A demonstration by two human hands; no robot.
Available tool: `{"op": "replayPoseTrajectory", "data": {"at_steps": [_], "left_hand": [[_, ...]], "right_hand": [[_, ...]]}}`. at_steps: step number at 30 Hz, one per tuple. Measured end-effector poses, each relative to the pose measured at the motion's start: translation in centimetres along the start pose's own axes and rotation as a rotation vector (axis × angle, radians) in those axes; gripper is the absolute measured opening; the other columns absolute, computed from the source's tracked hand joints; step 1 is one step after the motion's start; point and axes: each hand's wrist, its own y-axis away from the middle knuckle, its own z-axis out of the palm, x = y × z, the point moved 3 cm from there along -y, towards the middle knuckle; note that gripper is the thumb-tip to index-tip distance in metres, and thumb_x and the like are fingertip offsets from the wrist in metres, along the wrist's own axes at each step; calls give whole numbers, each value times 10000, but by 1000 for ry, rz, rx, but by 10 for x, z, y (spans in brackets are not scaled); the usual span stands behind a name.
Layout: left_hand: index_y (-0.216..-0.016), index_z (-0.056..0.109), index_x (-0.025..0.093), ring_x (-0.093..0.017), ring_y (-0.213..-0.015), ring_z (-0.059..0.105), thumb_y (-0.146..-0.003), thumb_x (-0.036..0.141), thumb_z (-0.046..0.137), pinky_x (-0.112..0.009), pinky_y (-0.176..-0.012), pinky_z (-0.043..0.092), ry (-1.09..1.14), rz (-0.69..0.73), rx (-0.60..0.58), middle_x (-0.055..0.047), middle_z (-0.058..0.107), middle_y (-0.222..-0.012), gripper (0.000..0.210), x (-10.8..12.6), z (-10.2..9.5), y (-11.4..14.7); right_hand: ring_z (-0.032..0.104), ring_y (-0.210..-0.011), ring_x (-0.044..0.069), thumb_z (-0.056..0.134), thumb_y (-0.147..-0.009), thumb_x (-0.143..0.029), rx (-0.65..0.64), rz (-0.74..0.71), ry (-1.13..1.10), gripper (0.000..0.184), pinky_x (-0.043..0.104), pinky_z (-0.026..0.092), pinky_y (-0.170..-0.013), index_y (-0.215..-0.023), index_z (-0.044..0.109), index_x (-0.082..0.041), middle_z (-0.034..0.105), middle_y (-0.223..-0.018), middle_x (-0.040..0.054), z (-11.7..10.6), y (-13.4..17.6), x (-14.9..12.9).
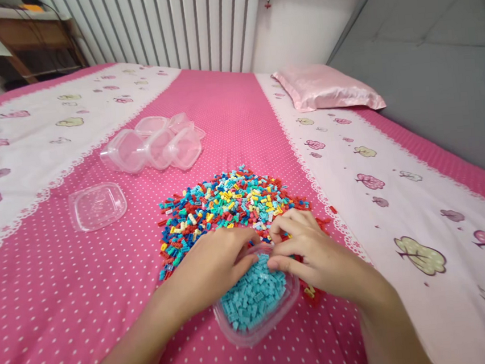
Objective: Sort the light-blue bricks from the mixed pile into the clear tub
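A clear plastic container (261,333) holding many small light-blue toy bricks (253,295) rests on the bed in front of me. Behind it spreads a loose pile of mixed toy bricks (227,200) in red, blue, yellow, teal and cream. My left hand (222,258) reaches over the container's far left side, fingers curled and thumb above the light-blue bricks. My right hand (306,247) is at the far right side, its fingers bent over the pile's near edge and its thumb over the container. Whatever lies between the fingers of either hand is hidden or too small to name.
Several empty clear containers (153,147) lie together at the back left. A clear lid (99,206) lies nearer on the pink dotted bedcover (189,341). A pink pillow (328,88) lies by the grey headboard (435,49). Behind the bed stands a white radiator (176,28).
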Motion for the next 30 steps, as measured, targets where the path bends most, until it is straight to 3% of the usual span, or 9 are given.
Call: {"op": "replayPoseTrajectory", "data": {"at_steps": [6, 18, 20, 24, 30], "left_hand": [[-944, 658, 205, -146, -703, 632, -969, 274, 526, -257, -603, 355, 2, 23, 25, -5, 698, -815, 150, 1, -1, 0], [-973, 674, 201, -157, -730, 639, -975, 311, 545, -260, -623, 386, 4, -9, 6, -13, 703, -829, 169, 2, -3, 1], [-965, 679, 200, -163, -742, 644, -984, 349, 540, -261, -624, 396, 5, -22, 6, -21, 711, -849, 205, 2, -3, 1], [-1018, 697, 227, -169, -795, 661, -1006, 383, 513, -264, -658, 413, 41, -19, 63, -14, 735, -927, 242, 3, -7, 1], [-819, 652, 187, -145, -706, 617, -1005, 273, 485, -261, -634, 364, 46, -77, 388, 11, 686, -768, 264, -1, -22, 1]], "right_hand": [[446, -983, 219, 583, -997, -319, -6, -24, 4, 377, 436, 332, -914, -643, 572, -191, 521, -916, 14, 1, 0, -1], [454, -953, 215, 544, -1013, -333, 38, -49, -51, 376, 407, 361, -875, -668, 619, -203, 507, -891, 19, -2, 0, -2], [467, -919, 213, 499, -1030, -372, 151, -76, -118, 390, 395, 374, -838, -708, 655, -217, 501, -856, 21, -9, 1, -3], [488, -811, 198, 504, -1027, -371, 500, -80, -215, 361, 364, 374, -748, -739, 676, -238, 520, -770, 14, -21, 5, 2], [486, -682, 188, 499, -1019, -341, 1018, 7, -376, 382, 347, 349, -654, -689, 658, -235, 553, -692, 19, -26, 14, 23]]}}
